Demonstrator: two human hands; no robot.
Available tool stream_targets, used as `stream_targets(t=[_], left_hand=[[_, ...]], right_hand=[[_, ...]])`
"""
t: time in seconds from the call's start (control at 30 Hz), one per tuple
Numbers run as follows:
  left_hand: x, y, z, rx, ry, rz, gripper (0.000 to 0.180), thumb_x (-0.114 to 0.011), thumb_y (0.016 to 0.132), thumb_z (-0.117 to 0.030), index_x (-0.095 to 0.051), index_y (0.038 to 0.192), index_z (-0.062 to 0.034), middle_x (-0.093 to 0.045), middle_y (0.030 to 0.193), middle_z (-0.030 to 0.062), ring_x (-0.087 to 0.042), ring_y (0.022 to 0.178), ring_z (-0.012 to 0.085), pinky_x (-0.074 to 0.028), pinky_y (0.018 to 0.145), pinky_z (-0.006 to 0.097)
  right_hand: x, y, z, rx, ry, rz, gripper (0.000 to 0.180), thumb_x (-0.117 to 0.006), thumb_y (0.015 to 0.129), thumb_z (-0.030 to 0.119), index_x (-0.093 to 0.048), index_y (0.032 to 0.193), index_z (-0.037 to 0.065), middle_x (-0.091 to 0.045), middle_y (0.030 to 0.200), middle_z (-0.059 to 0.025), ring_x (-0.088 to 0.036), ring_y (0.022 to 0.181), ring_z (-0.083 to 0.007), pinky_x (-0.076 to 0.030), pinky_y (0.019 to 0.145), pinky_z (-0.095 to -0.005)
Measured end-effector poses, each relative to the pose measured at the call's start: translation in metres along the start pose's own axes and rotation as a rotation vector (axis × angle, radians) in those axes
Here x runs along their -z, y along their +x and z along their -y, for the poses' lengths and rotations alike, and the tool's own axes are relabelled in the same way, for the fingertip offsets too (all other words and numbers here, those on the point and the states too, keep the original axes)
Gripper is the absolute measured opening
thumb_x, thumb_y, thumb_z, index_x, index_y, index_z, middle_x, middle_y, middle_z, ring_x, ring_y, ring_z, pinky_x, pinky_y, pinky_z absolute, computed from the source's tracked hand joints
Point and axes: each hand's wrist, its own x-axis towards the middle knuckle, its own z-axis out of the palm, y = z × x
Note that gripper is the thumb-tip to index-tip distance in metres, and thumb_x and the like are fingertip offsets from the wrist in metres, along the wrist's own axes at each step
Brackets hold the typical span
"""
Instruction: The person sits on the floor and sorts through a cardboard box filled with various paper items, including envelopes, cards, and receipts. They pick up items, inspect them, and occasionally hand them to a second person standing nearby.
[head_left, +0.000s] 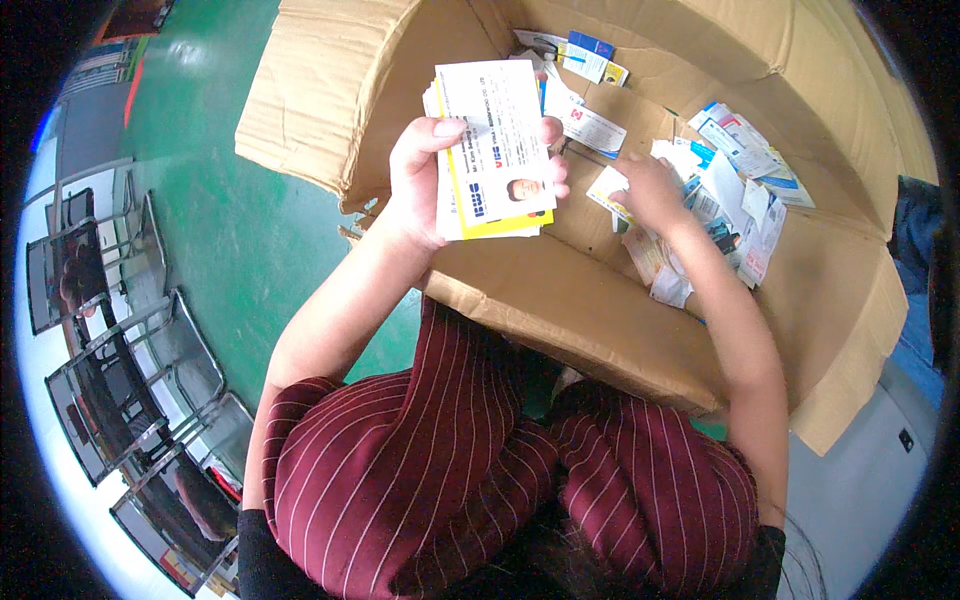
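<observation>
My left hand (415, 170) grips a thick stack of business cards (495, 120), thumb on top and fingers curled round the far side. The top card is white with dark print and a small portrait photo, and yellow edges show beneath it. My right hand (655, 197) reaches down into an open cardboard box (590, 310), its fingertips closed on a white and yellow business card (605, 188). Beside it in the box lies a loose heap of cards and papers (735, 195). Another white card (592, 130) lies just beyond my right fingers.
More cards and a blue piece (590, 45) lie along the box's far wall. Its flaps (300, 90) spread outward over the green floor (210, 190). At the left stand several metal-framed chairs (150, 350). My lap in striped dark red cloth (420, 480) is close to the near wall.
</observation>
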Motion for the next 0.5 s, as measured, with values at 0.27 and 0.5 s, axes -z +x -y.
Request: stream_targets(t=[0.27, 0.5], left_hand=[[0.006, -0.002, -0.003, -0.036, -0.108, 0.075, 0.073, -0.059, 0.061, -0.034, -0.028, 0.121, -0.0061, -0.042, 0.093, 0.0103, -0.046, 0.083, 0.0282, -0.040, 0.078, 0.041], [0.005, -0.010, -0.002, -0.137, -0.209, -0.066, 0.060, -0.054, 0.067, -0.026, -0.036, 0.117, 0.0011, -0.047, 0.109, 0.0197, -0.049, 0.098, 0.0314, -0.042, 0.082, 0.044]], right_hand=[[0.095, 0.023, 0.000, -0.332, 1.212, -0.110, 0.022, -0.054, 0.079, 0.017, -0.057, 0.096, 0.002, -0.061, 0.081, -0.0033, -0.056, 0.073, -0.0099, -0.044, 0.069, -0.0264], [0.144, 0.020, 0.077, 0.061, 1.727, 0.016, 0.019, -0.055, 0.078, 0.014, -0.058, 0.092, 0.001, -0.060, 0.084, -0.0035, -0.054, 0.078, -0.0094, -0.041, 0.074, -0.0235]])
